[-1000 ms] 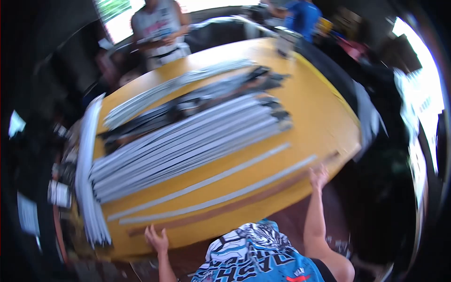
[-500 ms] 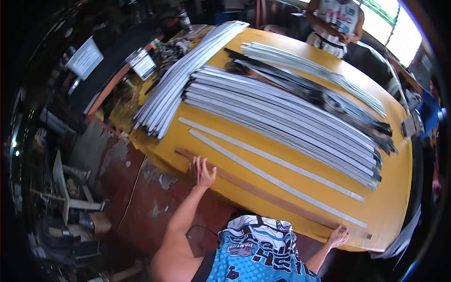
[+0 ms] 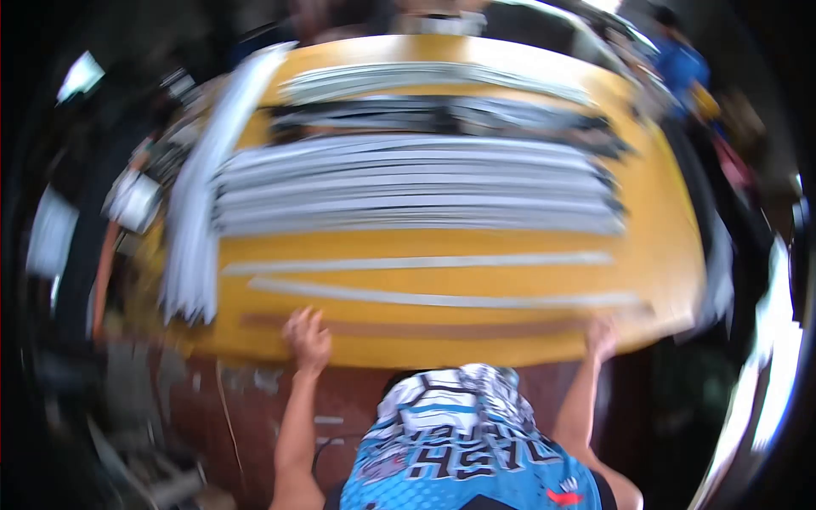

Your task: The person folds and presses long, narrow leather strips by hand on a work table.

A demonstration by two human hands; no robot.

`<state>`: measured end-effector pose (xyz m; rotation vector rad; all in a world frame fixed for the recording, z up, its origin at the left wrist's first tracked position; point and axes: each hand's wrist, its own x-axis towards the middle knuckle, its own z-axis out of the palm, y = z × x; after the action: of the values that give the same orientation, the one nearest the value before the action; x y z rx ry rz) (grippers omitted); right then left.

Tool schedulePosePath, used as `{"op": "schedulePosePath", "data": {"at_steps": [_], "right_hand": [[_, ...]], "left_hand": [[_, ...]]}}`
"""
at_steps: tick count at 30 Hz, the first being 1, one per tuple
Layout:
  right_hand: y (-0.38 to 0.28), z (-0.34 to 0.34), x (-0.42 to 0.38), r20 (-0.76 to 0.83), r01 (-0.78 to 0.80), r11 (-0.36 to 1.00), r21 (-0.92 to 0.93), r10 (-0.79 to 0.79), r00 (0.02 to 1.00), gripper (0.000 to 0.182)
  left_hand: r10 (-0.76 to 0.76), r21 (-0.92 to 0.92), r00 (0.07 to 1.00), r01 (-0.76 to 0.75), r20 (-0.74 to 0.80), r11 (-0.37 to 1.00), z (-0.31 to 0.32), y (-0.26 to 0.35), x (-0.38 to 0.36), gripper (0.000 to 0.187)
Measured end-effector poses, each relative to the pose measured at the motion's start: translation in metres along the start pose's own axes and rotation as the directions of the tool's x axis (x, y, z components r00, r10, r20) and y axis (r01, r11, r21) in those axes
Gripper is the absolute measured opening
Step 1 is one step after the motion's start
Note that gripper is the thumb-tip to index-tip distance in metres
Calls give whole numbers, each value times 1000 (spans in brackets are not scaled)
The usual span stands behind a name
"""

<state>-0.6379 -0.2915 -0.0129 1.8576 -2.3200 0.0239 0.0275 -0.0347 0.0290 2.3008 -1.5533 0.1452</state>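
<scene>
A long brown strip (image 3: pixel 442 328) lies along the near edge of the yellow table (image 3: pixel 408 245). My left hand (image 3: pixel 308 338) is at its left part, fingers apart and resting at the strip. Near the strip's right end is my right hand (image 3: pixel 601 337), its fingers smeared by motion. Just beyond the brown strip lie two pale strips, one (image 3: pixel 450 299) nearer and one (image 3: pixel 416 263) farther. Behind them sits a wide stack of white and grey strips (image 3: pixel 408 187).
A bundle of white strips (image 3: pixel 197 195) runs along the table's left side. Dark strips (image 3: pixel 374 114) and another pale bundle (image 3: pixel 425 76) lie at the back. A person in blue (image 3: pixel 680 66) is at the back right; another person (image 3: pixel 442 19) is behind the table.
The view has turned, so the table and strips now appear level and shifted left. My hands remain near the same parts of the brown strip.
</scene>
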Motion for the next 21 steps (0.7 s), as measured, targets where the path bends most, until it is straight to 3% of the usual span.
{"op": "schedulePosePath", "data": {"at_steps": [1,2,3,4,5,6,8,10,16,18,19,20,21], "right_hand": [[-28,-43,-5,40,-323,946,20,322,946,56],[-27,-51,10,217,-479,878,7,466,858,63],[-11,-23,18,153,-525,848,71,511,846,68],[-17,-32,20,84,-631,738,238,632,771,73],[-11,-33,31,116,-662,689,295,662,740,78],[-10,-29,39,105,-748,611,259,752,650,79],[-5,-38,45,263,-763,595,253,717,646,84],[-6,-59,48,356,-794,528,302,709,608,70],[6,-60,52,429,-814,418,404,699,572,50],[8,-59,47,414,-818,360,450,728,547,42],[9,-56,41,431,-726,191,660,696,575,41],[10,-49,38,436,-583,-1,813,665,607,40],[13,-24,44,435,-504,-117,856,690,578,38]], "left_hand": [[10,-75,1000,-11,-4,997,3,-5,-1,42],[36,-93,999,-33,24,995,1,-7,1,41],[58,-89,997,-54,42,995,5,-18,-1,41],[46,-74,997,-42,62,996,3,-20,-3,39],[41,-92,997,-34,72,995,2,-21,-3,38],[20,-98,997,-13,78,995,2,-24,-3,37],[-1,-96,997,9,76,995,1,-31,-4,39],[-19,-57,997,23,81,998,-2,-40,-5,41],[-20,11,997,19,81,1000,-12,-5,9,50],[31,-125,996,-20,85,992,-7,16,24,52],[131,-183,991,-122,37,975,-5,35,36,50],[166,-308,982,-130,93,942,-2,55,50,47],[210,-430,967,-131,143,894,1,78,65,44]]}}
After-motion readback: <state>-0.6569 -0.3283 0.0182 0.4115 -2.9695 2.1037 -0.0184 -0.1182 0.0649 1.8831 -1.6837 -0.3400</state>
